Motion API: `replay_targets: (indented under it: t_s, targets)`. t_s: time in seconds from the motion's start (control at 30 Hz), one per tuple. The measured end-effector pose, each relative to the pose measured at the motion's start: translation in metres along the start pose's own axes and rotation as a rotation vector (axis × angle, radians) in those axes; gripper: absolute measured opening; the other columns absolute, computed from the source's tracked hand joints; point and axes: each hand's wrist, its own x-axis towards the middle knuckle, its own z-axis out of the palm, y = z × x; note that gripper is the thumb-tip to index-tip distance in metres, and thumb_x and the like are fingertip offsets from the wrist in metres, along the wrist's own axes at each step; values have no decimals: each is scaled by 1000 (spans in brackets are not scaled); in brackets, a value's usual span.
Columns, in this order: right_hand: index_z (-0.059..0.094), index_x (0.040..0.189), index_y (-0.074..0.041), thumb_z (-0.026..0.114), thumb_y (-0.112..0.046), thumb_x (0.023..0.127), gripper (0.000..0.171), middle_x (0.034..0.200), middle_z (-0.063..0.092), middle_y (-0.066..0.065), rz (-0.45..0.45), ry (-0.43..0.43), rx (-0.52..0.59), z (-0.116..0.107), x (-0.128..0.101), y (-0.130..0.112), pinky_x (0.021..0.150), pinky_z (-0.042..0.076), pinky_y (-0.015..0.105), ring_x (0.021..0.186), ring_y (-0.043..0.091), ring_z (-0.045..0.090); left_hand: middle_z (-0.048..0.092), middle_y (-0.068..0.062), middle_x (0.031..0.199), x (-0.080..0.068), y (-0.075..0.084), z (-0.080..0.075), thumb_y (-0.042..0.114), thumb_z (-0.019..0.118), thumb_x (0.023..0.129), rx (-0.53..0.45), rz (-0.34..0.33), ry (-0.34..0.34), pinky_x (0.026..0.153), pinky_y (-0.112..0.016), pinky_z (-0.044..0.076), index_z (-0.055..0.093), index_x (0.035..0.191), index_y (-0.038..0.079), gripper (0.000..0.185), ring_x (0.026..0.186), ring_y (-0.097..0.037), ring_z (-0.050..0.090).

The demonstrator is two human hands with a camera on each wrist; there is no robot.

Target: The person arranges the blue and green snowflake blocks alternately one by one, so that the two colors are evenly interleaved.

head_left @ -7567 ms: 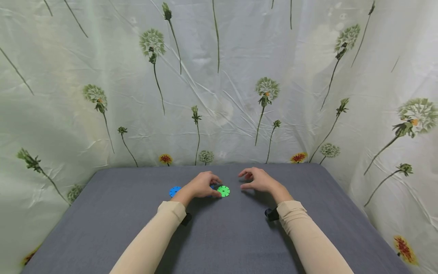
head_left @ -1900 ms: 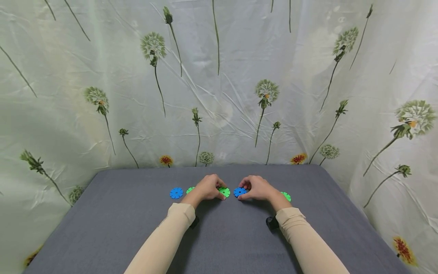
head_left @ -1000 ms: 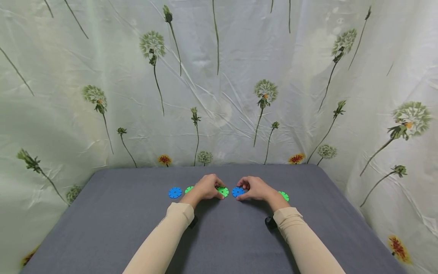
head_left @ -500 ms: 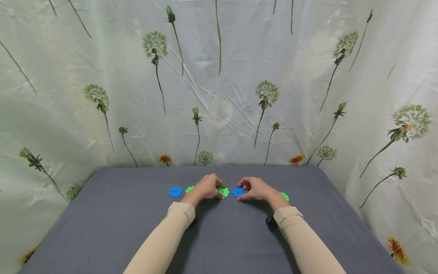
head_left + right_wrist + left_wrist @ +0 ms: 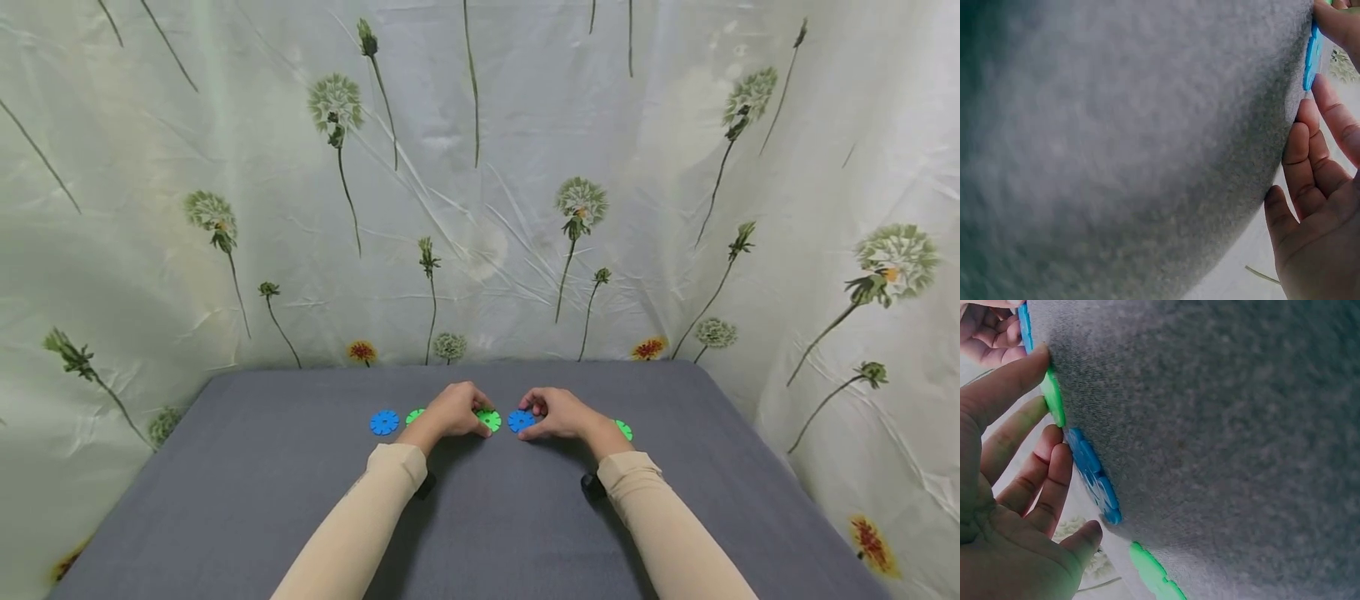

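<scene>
Between thumb and index finger, my left hand (image 5: 452, 409) pinches the edges of a green notched interlocking disc (image 5: 491, 418) that lies flat on the grey table. Just to its right, my right hand (image 5: 564, 413) holds a blue notched interlocking disc (image 5: 518, 422) the same way, thumb near and fingers far. A small gap separates these two discs. Another blue disc (image 5: 1092, 475) lies below the left hand's other fingers in the left wrist view, hidden from the head view. Further left are a green disc (image 5: 413, 415), partly covered by the left wrist, and a blue disc (image 5: 384, 422).
Behind the right wrist another green disc (image 5: 623, 429) shows only in part. The grey cloth-covered table (image 5: 247, 492) ends at the back against a white curtain (image 5: 495, 208) printed with dandelions. Dark straps with cameras sit at both wrists.
Since the oldest frame, the right hand has come to hold a blue disc, and green discs show beside both wrists. The left hand has shifted slightly right. Over the last two seconds hardly anything moves.
</scene>
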Motion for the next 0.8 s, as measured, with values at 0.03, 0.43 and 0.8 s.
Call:
replay_targets:
  t_s: [0.03,0.43,0.8]
  targets:
    - [68,111,-17,87,-33,79,41,94,60,-2,-5,-1,-3,0,-1,0,80,45,32,86,13,52,71,-7,123,0,0,0,27,88,77,-8,-2,-1,96,-44,53,78,116,21,40,116,-26,64]
    - [66,122,-14,86,-33,81,49,108,67,3,-54,29,20,-13,-15,9,90,52,40,100,18,62,69,-8,118,4,6,-1,27,88,78,53,17,-32,95,-47,52,74,114,20,39,112,-27,63]
    - [66,123,-15,82,-32,84,46,123,67,11,29,67,0,-40,-36,35,96,50,51,116,30,61,70,-6,120,8,20,-3,35,87,78,107,58,-45,102,-51,48,70,122,19,49,113,-26,63]
